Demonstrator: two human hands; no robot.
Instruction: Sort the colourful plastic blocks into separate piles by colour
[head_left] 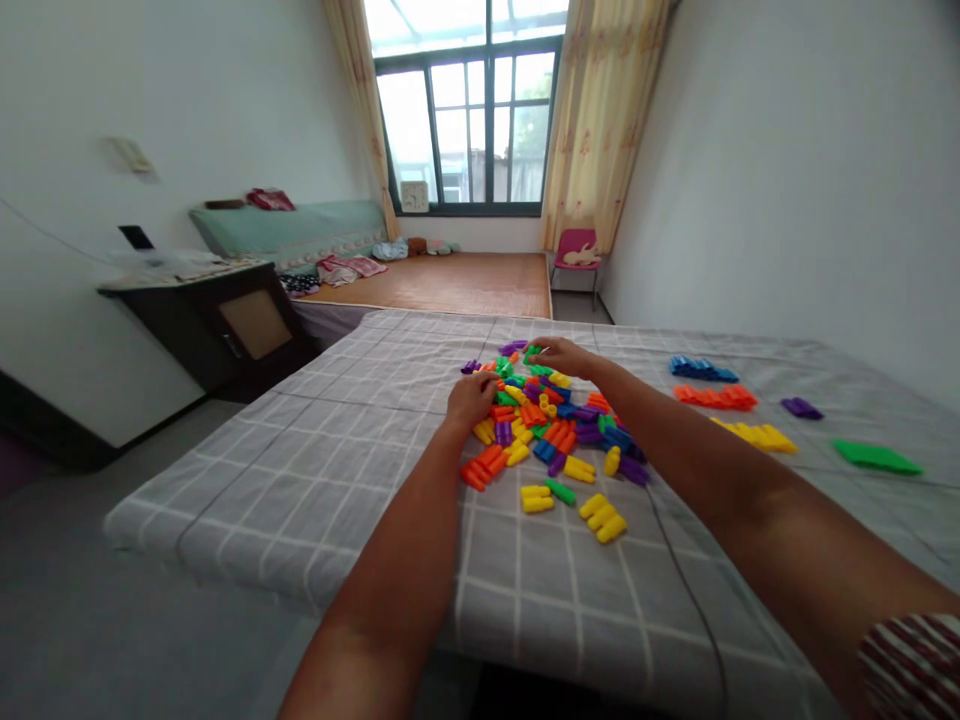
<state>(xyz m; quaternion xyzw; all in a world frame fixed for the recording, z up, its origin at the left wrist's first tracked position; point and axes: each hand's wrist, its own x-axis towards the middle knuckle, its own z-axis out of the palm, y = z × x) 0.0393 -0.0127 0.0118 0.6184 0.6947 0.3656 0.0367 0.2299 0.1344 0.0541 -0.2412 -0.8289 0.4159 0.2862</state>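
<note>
A heap of small plastic building blocks (559, 435) in orange, yellow, green, blue and purple lies on the checked cloth in front of me. My left hand (472, 398) rests at the heap's left edge, fingers curled together over the blocks; what they hold, if anything, is hidden. At the far side of the heap, my right hand (564, 357) pinches a green block (531, 355) between thumb and fingers. Closer to me lie loose yellow blocks (603, 518) and a single green block (560, 491).
Right of my right forearm, sorted rows lie apart: blue blocks (703, 370), orange blocks (716, 397), yellow blocks (761, 436), purple blocks (802, 408) and green blocks (876, 456). The cloth-covered surface (300, 460) ends near my body. Beyond stand a bed (465, 282) and a pink chair (576, 245).
</note>
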